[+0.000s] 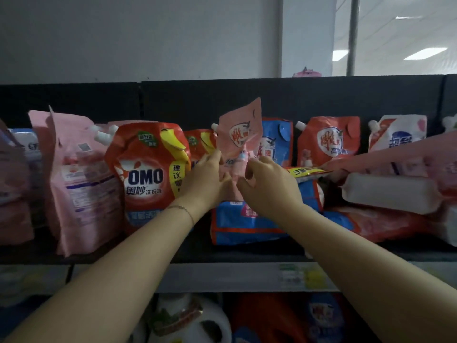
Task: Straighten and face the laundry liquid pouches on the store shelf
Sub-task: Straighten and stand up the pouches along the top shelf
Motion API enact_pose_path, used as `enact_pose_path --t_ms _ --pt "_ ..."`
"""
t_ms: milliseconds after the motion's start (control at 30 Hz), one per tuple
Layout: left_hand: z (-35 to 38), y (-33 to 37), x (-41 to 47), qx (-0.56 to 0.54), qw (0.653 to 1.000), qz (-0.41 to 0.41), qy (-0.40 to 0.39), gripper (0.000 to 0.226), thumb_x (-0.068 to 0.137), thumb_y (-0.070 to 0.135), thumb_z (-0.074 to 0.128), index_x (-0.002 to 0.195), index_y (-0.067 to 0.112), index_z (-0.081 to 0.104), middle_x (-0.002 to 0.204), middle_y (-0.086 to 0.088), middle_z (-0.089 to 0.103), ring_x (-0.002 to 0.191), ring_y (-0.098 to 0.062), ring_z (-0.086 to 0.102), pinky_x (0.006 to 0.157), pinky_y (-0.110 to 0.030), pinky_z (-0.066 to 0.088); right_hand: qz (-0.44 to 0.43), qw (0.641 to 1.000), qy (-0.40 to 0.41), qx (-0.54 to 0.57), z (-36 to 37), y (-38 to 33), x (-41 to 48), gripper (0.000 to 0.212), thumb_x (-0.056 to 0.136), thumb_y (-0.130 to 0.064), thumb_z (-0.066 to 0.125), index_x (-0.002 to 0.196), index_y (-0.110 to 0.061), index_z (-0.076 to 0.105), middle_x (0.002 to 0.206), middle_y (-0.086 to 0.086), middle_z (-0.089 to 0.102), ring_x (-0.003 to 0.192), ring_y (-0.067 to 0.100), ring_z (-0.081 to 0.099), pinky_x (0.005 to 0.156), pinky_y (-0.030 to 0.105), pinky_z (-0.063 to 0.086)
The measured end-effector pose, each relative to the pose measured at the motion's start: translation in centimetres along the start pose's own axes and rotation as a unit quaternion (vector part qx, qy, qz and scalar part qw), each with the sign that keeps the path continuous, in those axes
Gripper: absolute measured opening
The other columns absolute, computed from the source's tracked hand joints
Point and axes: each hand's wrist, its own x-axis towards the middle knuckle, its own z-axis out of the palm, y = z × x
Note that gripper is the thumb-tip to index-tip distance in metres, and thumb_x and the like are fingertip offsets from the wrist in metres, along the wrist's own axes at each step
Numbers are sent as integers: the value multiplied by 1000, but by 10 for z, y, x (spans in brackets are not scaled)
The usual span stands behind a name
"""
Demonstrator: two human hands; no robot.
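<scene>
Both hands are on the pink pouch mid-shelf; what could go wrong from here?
1. The pink pouch, gripped by the left hand and right hand, is creased and tilted; stood on the flat-lying blue pouch below, it may slump forward.
2. The left hand is close to the OMO pouch and might knock it askew.
3. The white pouch lies atop a loose heap at right that may slide.

The pale pink pouch (241, 134) in the middle bears a white oval with red characters. Left of it, the OMO pouch (148, 169) is red with yellow patches and white letters on dark blue. The flat pouch (237, 224) below is blue; the shelf back (197, 100) black.
</scene>
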Motion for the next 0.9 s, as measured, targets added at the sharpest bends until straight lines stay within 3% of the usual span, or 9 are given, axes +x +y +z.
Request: enact_pose_path --t_ms 67,200,367,500,600,700,800,900 --pt "9 1 5 -34 998 -53 -22 14 92 28 54 101 19 47 102 -3 57 87 -19 55 69 -30 41 37 998 -30 49 -5 9 5 28 89 -39 54 104 -16 50 95 -2 48 79 19 49 63 31 36" --pt "16 5 5 -106 981 -147 -70 30 93 36 55 113 15 49 108 0 54 96 -16 52 77 -27 39 96 983 -86 132 -1 16 16 52 84 -41 61 122 -14 37 112 4 53 95 26 54 74 37 46" --pt "21 0 -4 -104 976 -151 -119 41 91 39 56 123 15 45 127 -7 51 112 -24 53 93 -35 46 142 977 -111 113 9 12 33 65 84 -43 59 131 -6 33 127 13 50 110 32 54 84 41 48" --pt "16 -1 -7 -126 972 -147 -134 66 84 43 67 136 16 39 140 -6 43 125 -23 45 101 -34 40 188 967 -139 101 20 15 52 70 87 -46 53 139 -4 31 147 18 25 120 36 45 86 40 44" --pt "14 -3 -7 -142 967 -130 -167 78 77 40 76 140 21 35 144 -3 37 129 -22 41 107 -36 37 187 963 -183 66 30 13 64 66 85 -51 45 133 -6 41 139 20 34 119 37 44 82 39 43" --pt "10 -4 -5 -168 962 -122 -179 78 74 33 80 137 20 37 134 -3 52 121 -21 51 103 -43 44 226 949 -168 138 35 7 73 48 90 -35 50 125 -3 43 114 14 56 99 30 58 78 38 51" --pt "4 -4 0 -153 962 -108 -198 77 78 25 77 140 19 32 129 -4 56 117 -22 54 100 -38 45 226 944 -140 198 38 3 81 36 91 -21 53 122 -5 42 101 11 59 83 24 62 65 34 54" --pt "-1 -6 4 -146 961 -97 -215 83 76 19 78 143 19 28 133 -4 53 121 -22 50 99 -31 42 237 933 -112 247 41 4 85 45 87 -20 63 124 -4 42 103 9 59 83 20 61 68 33 57"
